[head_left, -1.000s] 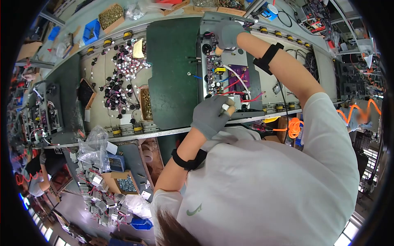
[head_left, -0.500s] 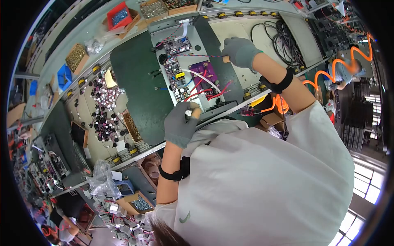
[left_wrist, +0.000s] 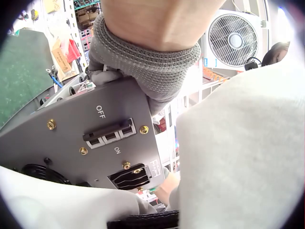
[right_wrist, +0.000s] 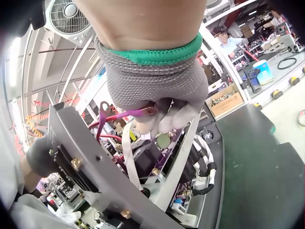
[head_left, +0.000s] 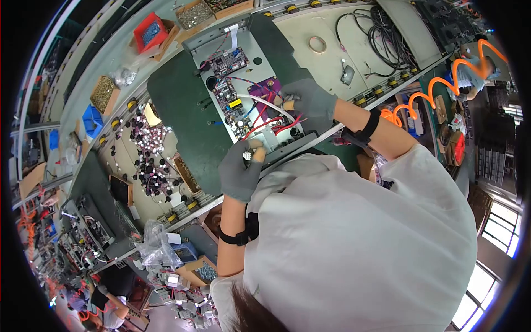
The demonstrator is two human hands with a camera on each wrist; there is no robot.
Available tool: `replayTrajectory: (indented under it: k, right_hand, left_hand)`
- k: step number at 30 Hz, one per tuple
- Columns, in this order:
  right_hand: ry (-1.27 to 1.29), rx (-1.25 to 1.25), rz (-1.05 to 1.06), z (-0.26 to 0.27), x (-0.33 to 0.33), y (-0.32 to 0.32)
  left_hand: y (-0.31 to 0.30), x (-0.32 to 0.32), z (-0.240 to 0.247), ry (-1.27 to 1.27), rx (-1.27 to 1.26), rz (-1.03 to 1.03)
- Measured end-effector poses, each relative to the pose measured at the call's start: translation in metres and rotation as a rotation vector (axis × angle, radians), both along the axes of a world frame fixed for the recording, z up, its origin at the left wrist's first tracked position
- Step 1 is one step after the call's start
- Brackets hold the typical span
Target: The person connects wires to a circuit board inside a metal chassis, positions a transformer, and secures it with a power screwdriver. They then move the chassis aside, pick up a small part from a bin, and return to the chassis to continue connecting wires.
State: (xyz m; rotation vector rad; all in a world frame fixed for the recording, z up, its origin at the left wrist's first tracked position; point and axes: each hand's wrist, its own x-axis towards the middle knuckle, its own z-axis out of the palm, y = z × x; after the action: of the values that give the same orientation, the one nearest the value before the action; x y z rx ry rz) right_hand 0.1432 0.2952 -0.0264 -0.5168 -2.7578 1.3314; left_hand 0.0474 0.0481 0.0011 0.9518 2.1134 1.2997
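Note:
A grey metal chassis (head_left: pixel 260 55) with circuit boards lies on a green mat (head_left: pixel 177 105). At its near left corner my gloved left hand (head_left: pixel 240 171) pinches a small white connector (head_left: pixel 246 156) between thumb and fingers. In the left wrist view this hand (left_wrist: pixel 143 71) lies over the edge of the switch panel (left_wrist: pixel 66 138), the connector hidden. My gloved right hand (head_left: pixel 312 105) is at the purple board (head_left: pixel 263 91), fingers curled on the end of a twisted red-and-blue wire (head_left: pixel 246 81). Red leads (head_left: pixel 290 125) and a white cable (head_left: pixel 271 105) run beside it.
Loose small wired parts (head_left: pixel 146 149) cover the bench at left. Bins of screws, one red (head_left: pixel 150 32) and one blue (head_left: pixel 92 120), line the back. Coiled black cable (head_left: pixel 381 41) and a tape ring (head_left: pixel 317 44) lie at right. An orange air hose (head_left: pixel 437 83) hangs at right.
My right hand first reached to the chassis's far end, then drew the twisted wire out to the right, and is now back over the purple board. My left hand keeps the white connector.

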Motion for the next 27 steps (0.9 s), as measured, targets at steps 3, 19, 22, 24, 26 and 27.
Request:
replayTrajectory:
  k: [3,19,22,24,26,27]
  right_hand:
    - [-0.12,-0.025,-0.044,0.007,-0.002,-0.001]
    - [0.12,0.333,0.228,-0.012,-0.001,0.014]
    - [0.121,0.219,0.054,-0.012,-0.001,0.005]
    - [0.111,0.205,-0.002,-0.003,0.0,0.001]
    - [0.1,0.192,-0.065,0.002,0.002,-0.003]
    - [0.104,0.104,-0.084,0.003,0.002,-0.005]
  left_hand:
    - [0.001,0.0,-0.001,0.028,0.01,0.015]
    - [0.001,0.0,0.008,-0.149,-0.01,0.003]
    - [0.001,0.0,0.007,-0.189,-0.019,0.018]
    - [0.001,0.0,0.007,-0.198,-0.021,0.023]
    - [0.002,-0.001,0.006,-0.142,-0.01,0.002]
    - [0.002,-0.001,0.005,-0.146,-0.009,0.004]
